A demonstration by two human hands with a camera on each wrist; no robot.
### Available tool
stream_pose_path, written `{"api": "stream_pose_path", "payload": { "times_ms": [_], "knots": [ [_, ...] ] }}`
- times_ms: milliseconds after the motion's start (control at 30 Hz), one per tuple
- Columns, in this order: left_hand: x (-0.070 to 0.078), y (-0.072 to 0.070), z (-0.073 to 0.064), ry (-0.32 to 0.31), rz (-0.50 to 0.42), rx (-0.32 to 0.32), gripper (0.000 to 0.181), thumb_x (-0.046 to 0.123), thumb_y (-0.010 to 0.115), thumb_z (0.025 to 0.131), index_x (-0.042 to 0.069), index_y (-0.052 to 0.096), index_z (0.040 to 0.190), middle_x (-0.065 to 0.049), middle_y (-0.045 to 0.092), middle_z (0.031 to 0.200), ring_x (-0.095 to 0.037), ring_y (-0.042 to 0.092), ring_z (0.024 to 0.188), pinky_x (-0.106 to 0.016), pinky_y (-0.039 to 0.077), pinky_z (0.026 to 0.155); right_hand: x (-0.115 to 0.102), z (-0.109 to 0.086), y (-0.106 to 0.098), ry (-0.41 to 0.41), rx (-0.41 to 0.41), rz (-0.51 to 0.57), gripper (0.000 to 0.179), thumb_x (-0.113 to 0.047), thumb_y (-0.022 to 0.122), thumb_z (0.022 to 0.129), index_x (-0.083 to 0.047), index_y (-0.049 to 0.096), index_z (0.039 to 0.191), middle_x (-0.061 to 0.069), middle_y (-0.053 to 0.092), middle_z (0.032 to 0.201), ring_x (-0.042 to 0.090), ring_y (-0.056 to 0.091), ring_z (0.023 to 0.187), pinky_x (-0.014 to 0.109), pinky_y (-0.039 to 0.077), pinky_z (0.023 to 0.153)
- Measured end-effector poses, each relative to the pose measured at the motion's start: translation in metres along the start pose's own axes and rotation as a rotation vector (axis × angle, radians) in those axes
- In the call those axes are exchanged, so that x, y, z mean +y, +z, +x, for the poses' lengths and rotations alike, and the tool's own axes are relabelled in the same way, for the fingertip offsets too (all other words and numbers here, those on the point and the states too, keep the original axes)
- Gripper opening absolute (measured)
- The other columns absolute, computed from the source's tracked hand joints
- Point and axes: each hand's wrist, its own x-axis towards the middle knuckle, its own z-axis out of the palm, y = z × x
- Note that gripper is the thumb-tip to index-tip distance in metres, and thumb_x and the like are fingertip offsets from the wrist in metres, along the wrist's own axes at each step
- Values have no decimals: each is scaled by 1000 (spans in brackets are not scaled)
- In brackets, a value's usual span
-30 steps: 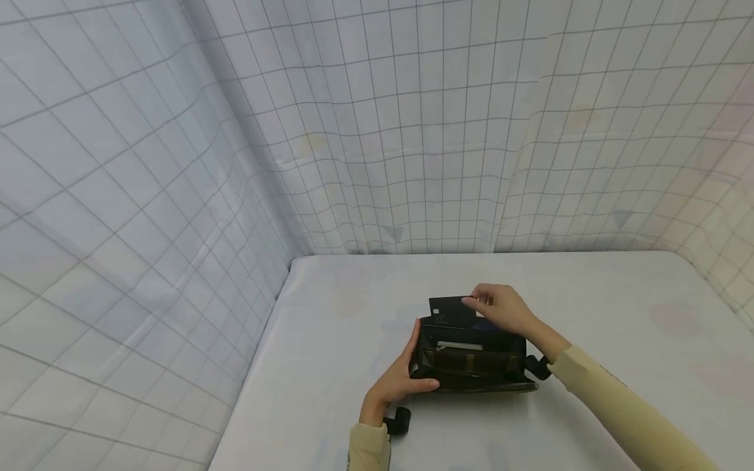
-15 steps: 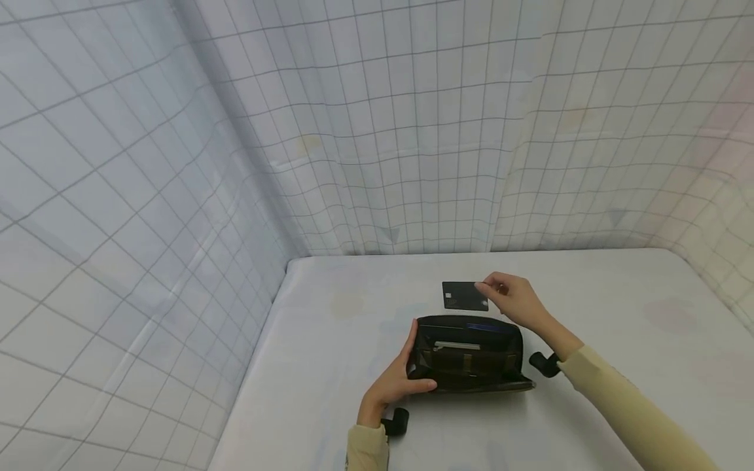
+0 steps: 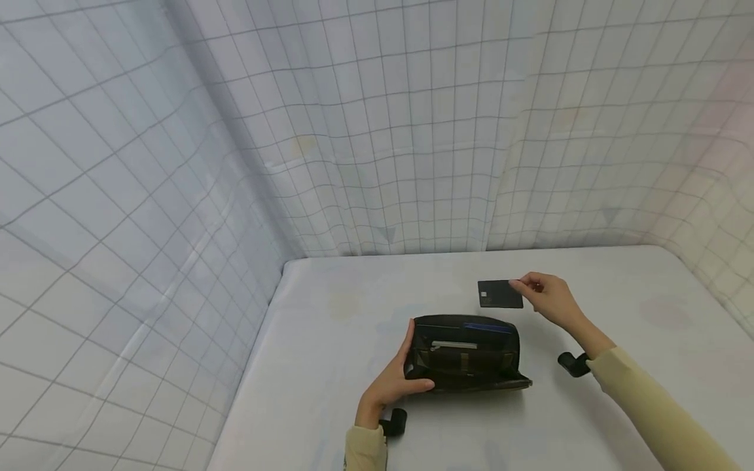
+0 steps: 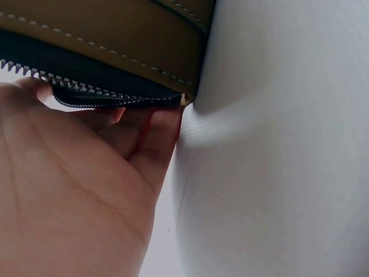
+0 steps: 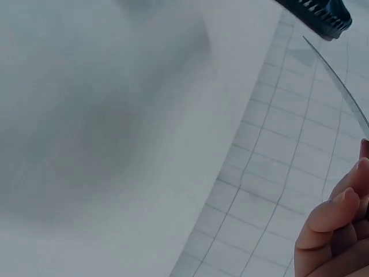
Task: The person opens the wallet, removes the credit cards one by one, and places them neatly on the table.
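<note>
A dark zip wallet point(image 3: 465, 360) lies unzipped on the white table, its inner pockets showing. Its outside looks brown with pale stitching in the left wrist view, where the metal zip teeth point(image 4: 86, 89) run along the edge. My left hand point(image 3: 389, 386) grips the wallet's left end, thumb at the front and fingers behind. Beyond the wallet, to its upper right, my right hand point(image 3: 548, 297) pinches a black card point(image 3: 497, 294) with a small light chip by its right end. In the right wrist view the card point(image 5: 340, 81) appears edge-on, above the curled fingers point(image 5: 331, 216).
A blue card edge point(image 3: 487, 327) shows in the wallet's back pocket, and a pale zip pull strip point(image 3: 453, 345) crosses its middle. White grid-patterned cloth point(image 3: 412, 131) hangs behind and beside the table point(image 3: 330, 366). Each wrist carries a black camera mount point(image 3: 573, 364).
My right hand has drawn the black card up out of the wallet's back pocket and carried it to the right. The left hand keeps its grip on the wallet.
</note>
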Motion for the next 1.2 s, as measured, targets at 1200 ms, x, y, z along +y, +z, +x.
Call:
{"api": "stream_pose_path", "payload": {
  "times_ms": [1200],
  "knots": [
    [26,-1,-8,-4,-15,-30,110,47,70,78,31,-15,146,0,-17,153,-26,-6,141,-58,13,109,83,-23,-21,149,-176,-308,46,-49,47,94,-12,51,67,-2,41,58,14,39,53,27,28,48]
  ]
}}
